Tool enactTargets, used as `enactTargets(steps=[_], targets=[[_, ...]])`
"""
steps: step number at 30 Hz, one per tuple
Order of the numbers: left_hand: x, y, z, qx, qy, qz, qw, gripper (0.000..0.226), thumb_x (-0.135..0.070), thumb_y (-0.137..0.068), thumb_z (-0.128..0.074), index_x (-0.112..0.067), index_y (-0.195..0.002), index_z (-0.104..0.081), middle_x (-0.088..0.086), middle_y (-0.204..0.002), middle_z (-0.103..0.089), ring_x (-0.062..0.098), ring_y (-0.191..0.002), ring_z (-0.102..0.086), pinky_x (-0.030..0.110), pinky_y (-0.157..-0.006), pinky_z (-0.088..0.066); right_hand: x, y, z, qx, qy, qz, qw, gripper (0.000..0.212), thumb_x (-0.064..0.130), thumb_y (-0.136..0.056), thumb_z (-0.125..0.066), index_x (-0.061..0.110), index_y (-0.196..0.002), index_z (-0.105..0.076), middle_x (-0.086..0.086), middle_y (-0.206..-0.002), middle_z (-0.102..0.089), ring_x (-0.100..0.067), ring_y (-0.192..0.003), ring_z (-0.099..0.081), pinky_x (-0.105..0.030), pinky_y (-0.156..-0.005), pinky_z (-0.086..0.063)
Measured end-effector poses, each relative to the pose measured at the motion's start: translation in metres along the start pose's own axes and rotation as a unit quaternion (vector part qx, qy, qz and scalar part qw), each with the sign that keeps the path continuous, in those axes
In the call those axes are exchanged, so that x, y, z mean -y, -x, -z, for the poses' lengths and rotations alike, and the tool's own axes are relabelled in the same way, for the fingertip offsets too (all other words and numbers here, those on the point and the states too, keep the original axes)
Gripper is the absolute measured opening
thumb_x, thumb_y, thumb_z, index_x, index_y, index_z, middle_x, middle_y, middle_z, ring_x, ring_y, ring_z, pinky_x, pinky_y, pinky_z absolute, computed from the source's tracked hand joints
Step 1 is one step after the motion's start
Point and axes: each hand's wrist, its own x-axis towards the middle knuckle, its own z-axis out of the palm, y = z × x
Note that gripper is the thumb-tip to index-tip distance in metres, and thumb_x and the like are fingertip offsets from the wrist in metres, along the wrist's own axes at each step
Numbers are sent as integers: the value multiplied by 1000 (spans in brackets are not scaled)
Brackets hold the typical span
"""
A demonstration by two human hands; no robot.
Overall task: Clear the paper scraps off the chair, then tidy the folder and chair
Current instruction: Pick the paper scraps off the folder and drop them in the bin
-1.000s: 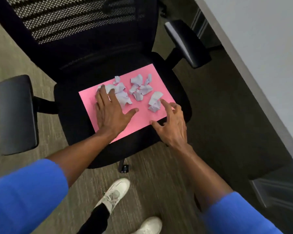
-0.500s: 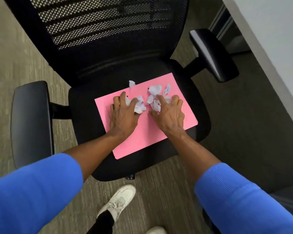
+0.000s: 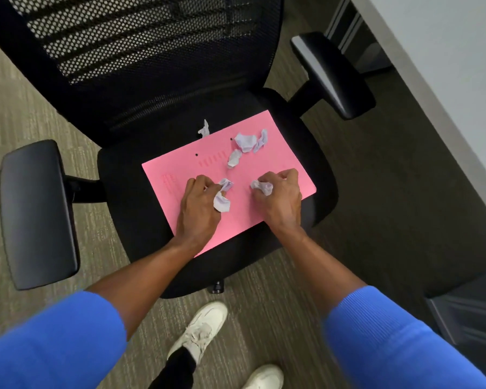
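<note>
Crumpled paper scraps [image 3: 222, 202] fill both curled hands: left [image 3: 199, 209], right [image 3: 279, 197].

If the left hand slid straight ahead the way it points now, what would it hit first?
Probably the small loose paper scrap lying on the pink folder just beyond the left hand; depth is hard to judge.

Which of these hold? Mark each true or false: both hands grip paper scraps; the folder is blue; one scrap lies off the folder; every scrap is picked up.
1. Left hand and right hand both grip paper scraps. True.
2. The folder is blue. False: pink.
3. One scrap lies off the folder on the chair seat. True.
4. Every scrap is picked up. False: loose scraps remain near the folder's far edge.
</note>
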Motion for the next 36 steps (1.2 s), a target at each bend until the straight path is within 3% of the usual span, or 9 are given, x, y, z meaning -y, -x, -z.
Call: enactTargets(steps=[5, 13, 16, 20, 23, 28, 30, 32, 36], targets=[[-16, 25, -12, -27, 45, -16, 999, 16, -2, -95, -77, 2, -110, -80, 16, -102, -68, 36, -95, -64, 47, -74, -55, -24, 26, 15, -40, -45, -32, 998, 14, 33, -89, -80, 28, -102, -78, 3, -111, -48, 4, -87, -44, -5, -68, -29], [-77, 67, -46, 21, 107, -73, 991, 17, 0, -89, -81, -2, -105, -77, 11, -104, -67, 31, -95, -63, 37, -70, -50, -95, 96, 44, -139, -46, -33, 989, 11, 28, -85, -85, 29, -95, -80, 4, -108, -55, 4, -92, -48, 2, -73, -36], [-109, 82, -66, 47, 124, -103, 986, 20, 2, -86, -81, -2, -105, -78, 10, -103, -67, 29, -94, -65, 36, -72, -51, -131, 125, 57, -177, -54, -51, 981, 18, 18, -81, -87, 27, -94, -81, 6, -103, -57, 0, -92, -53, -5, -78, -41], [-143, 105, -93, 76, 138, -136, 978, 12, -3, -89, -80, 0, -101, -79, 12, -99, -67, 31, -89, -66, 40, -72, -54, -173, 168, 72, -199, -67, -82, 974, 20, 14, -80, -87, 27, -93, -80, 10, -92, -67, -3, -84, -59, -28, -76, -52], [-169, 131, -121, 119, 147, -164, 968, 10, -7, -92, -80, 1, -99, -78, 14, -97, -67, 33, -88, -66, 44, -74, -55, -217, 201, 82, -188, -100, -158, 964, 14, 17, -84, -86, 24, -95, -81, 21, -80, -68, 6, -80, -65, -20, -73, -53], [-212, 180, -167, 211, 121, -187, 952, 9, 1, -83, -79, 3, -92, -77, 21, -94, -67, 41, -88, -67, 47, -71, -56, -292, 255, 88, -202, -57, -232, 950, 13, 13, -82, -85, 19, -93, -80, -11, -105, -70, 5, -86, -48, -2, -83, -38], [-229, 197, -187, 247, 124, -171, 946, 16, 6, -79, -76, 5, -95, -78, 25, -101, -70, 46, -95, -69, 50, -79, -58, -320, 272, 91, -192, -55, -261, 944, 15, 16, -82, -86, 17, -96, -81, -15, -115, -68, 1, -94, -53, -17, -94, -47], [-243, 210, -206, 271, 135, -173, 937, 26, 1, -82, -70, 4, -106, -80, 25, -110, -74, 45, -105, -71, 50, -88, -60, -347, 288, 93, -184, -54, -274, 943, 18, 19, -84, -87, 14, -100, -81, -18, -121, -68, -24, -110, -64, -43, -100, -53], [-267, 229, -247, 294, 163, -197, 921, 18, 4, -79, -78, 6, -97, -81, 27, -97, -75, 46, -96, -72, 48, -81, -61, -394, 309, 97, -199, -24, -263, 944, 21, 26, -87, -85, 13, -102, -79, -18, -119, -72, -40, -116, -65, -52, -101, -51]])
